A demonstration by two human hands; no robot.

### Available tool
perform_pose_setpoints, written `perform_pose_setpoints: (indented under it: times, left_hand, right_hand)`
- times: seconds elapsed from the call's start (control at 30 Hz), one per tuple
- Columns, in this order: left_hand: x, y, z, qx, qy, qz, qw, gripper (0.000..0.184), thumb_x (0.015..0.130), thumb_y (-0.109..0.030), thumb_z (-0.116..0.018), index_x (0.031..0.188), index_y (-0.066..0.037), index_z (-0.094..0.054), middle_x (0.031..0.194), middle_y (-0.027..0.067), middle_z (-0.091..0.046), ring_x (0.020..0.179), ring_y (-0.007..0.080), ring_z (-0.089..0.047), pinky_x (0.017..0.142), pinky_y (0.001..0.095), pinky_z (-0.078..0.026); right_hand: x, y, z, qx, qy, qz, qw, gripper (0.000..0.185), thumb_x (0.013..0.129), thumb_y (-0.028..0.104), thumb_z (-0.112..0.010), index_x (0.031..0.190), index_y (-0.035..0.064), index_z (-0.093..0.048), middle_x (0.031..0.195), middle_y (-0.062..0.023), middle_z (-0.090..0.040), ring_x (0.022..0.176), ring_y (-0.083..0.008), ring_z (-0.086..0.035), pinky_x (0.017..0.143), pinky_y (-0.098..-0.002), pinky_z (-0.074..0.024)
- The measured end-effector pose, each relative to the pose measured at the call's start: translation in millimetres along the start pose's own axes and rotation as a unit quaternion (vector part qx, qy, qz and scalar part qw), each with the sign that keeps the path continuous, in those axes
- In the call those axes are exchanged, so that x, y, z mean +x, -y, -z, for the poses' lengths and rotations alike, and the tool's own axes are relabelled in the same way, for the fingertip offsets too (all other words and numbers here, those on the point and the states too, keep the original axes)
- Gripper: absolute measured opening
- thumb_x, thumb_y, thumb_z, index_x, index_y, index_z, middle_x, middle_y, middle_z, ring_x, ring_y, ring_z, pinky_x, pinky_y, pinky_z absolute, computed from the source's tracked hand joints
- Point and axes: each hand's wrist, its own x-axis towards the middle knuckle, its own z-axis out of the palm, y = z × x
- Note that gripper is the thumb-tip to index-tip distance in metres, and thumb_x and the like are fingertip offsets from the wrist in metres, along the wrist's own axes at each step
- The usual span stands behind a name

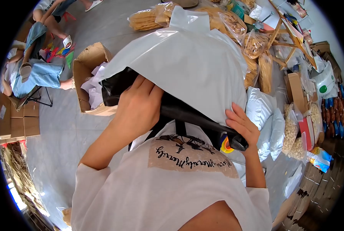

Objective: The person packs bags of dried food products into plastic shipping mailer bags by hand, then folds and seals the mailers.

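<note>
A large white plastic mailing bag [183, 57] with a black inside spreads in front of my chest, its mouth toward me. My left hand [139, 102] is curled over the bag's edge at the black lining, fingertips hidden inside. On the other side, my right hand [243, 125] grips the bag's right corner, fingers on the white outside and the thumb out of sight. The bag's mouth gapes between the two hands. Just below my right hand shows a yellow roll of tape [226, 143], partly covered by the bag.
An open cardboard box [88, 69] with crumpled paper stands at the left. Packed silver pouches [259, 106] and bags of dried food [266, 73] lie at the right. Seated people [37, 73] are at the upper left. A wooden frame [291, 36] leans at the upper right.
</note>
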Motion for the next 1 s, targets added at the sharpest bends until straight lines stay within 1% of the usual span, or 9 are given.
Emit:
perform_pose_setpoints:
  times: [0.17, 0.33, 0.4, 0.47, 0.53, 0.63, 0.73, 0.83, 1.0]
  left_hand:
    - [1.8, 4.5, -23.3, -0.01, 0.122, 0.18, 0.976, 0.015, 0.071, -0.001, -0.052, 0.084, 0.005, -0.057, 0.078, 0.0178, -0.055, 0.075, 0.0348, -0.056, 0.066, 0.0407, -0.049]
    - [-2.2, 5.7, 46.1, -0.279, -0.002, 0.082, 0.957, 0.015, 0.072, -0.002, -0.059, 0.086, 0.004, -0.06, 0.09, 0.0198, -0.063, 0.086, 0.0304, -0.061, 0.072, 0.0323, -0.049]
    - [-28.7, 42.6, 65.2, -0.385, -0.093, -0.003, 0.918, 0.029, 0.071, 0.007, -0.057, 0.1, 0.004, -0.059, 0.102, 0.0153, -0.062, 0.093, 0.0244, -0.061, 0.081, 0.034, -0.047]
    - [-27.1, 55.0, 58.0, -0.245, -0.282, 0.269, 0.888, 0.055, 0.066, 0.014, -0.056, 0.119, 0.001, -0.047, 0.113, 0.0153, -0.057, 0.103, 0.0247, -0.056, 0.088, 0.0362, -0.044]
    - [-23.0, 86.8, 33.3, -0.065, -0.134, 0.151, 0.977, 0.089, 0.065, 0.008, -0.064, 0.138, -0.006, -0.016, 0.14, 0.0183, -0.024, 0.125, 0.0284, -0.032, 0.1, 0.0396, -0.03]
    - [-9.8, 59.9, -8.2, -0.245, -0.208, 0.087, 0.943, 0.097, 0.06, 0.005, -0.066, 0.139, -0.008, -0.012, 0.141, 0.0143, -0.023, 0.125, 0.0292, -0.033, 0.102, 0.0409, -0.027]
    - [-0.1, 53.6, -16.2, -0.347, -0.283, 0.069, 0.891, 0.078, 0.056, -0.001, -0.068, 0.128, -0.003, -0.038, 0.126, 0.012, -0.042, 0.117, 0.0271, -0.041, 0.103, 0.0423, -0.025]
    - [22.3, 53.2, -1.4, -0.253, -0.105, -0.017, 0.962, 0.015, 0.062, -0.008, -0.066, 0.074, -0.001, -0.063, 0.06, 0.0045, -0.045, 0.064, 0.02, -0.048, 0.093, 0.0404, -0.039]
    - [11.9, 36.5, 13.1, -0.242, -0.144, -0.048, 0.958, 0.015, 0.053, -0.005, -0.063, 0.067, -0.001, -0.061, 0.057, 0.0049, -0.044, 0.06, 0.0205, -0.05, 0.062, 0.0303, -0.047]
  right_hand:
    - [-3.5, 3.9, -5.1, -0.006, -0.061, -0.003, 0.998, 0.023, 0.072, 0.008, -0.059, 0.092, -0.0025, -0.061, 0.099, -0.018, -0.062, 0.103, -0.0332, -0.056, 0.09, -0.0394, -0.0428]
    - [-2.6, 4.0, -2.3, 0.004, -0.076, -0.012, 0.997, 0.022, 0.068, 0.005, -0.064, 0.089, -0.0039, -0.06, 0.094, -0.019, -0.063, 0.098, -0.0349, -0.058, 0.085, -0.0381, -0.0464]
    - [-1.9, 6.1, 1.7, 0.0, -0.078, -0.019, 0.997, 0.022, 0.068, 0.004, -0.065, 0.088, -0.004, -0.06, 0.093, -0.0191, -0.063, 0.098, -0.0353, -0.058, 0.085, -0.0381, -0.0465]
    - [-2.9, 6.5, 1.9, 0.0, -0.078, -0.021, 0.997, 0.022, 0.067, 0.004, -0.066, 0.087, -0.0041, -0.059, 0.093, -0.0191, -0.064, 0.098, -0.0358, -0.058, 0.084, -0.0381, -0.0465]
    - [-2.5, 4.4, 0.5, -0.006, -0.089, -0.022, 0.996, 0.021, 0.068, 0.004, -0.065, 0.086, -0.0042, -0.059, 0.092, -0.0192, -0.064, 0.098, -0.0358, -0.058, 0.084, -0.0382, -0.0466]
    - [1.1, 4.6, 0.5, -0.018, -0.097, -0.028, 0.995, 0.02, 0.068, 0.004, -0.065, 0.085, -0.0038, -0.059, 0.092, -0.0192, -0.064, 0.099, -0.0353, -0.057, 0.086, -0.0398, -0.0452]
    - [3.4, 7.0, 5.4, -0.072, -0.093, -0.011, 0.993, 0.018, 0.069, 0.006, -0.063, 0.084, -0.0032, -0.059, 0.091, -0.0188, -0.064, 0.099, -0.0345, -0.058, 0.089, -0.0436, -0.042]
    - [8.6, 3.5, 11.2, -0.1, -0.095, 0.007, 0.99, 0.015, 0.07, 0.008, -0.061, 0.08, -0.0024, -0.058, 0.09, -0.0182, -0.064, 0.098, -0.0337, -0.058, 0.092, -0.0474, -0.0378]
    - [9.1, 3.7, 16.1, 0.003, -0.172, 0.01, 0.985, 0.012, 0.065, 0.003, -0.062, 0.073, -0.003, -0.055, 0.07, -0.0148, -0.059, 0.067, -0.0284, -0.061, 0.072, -0.0413, -0.0513]
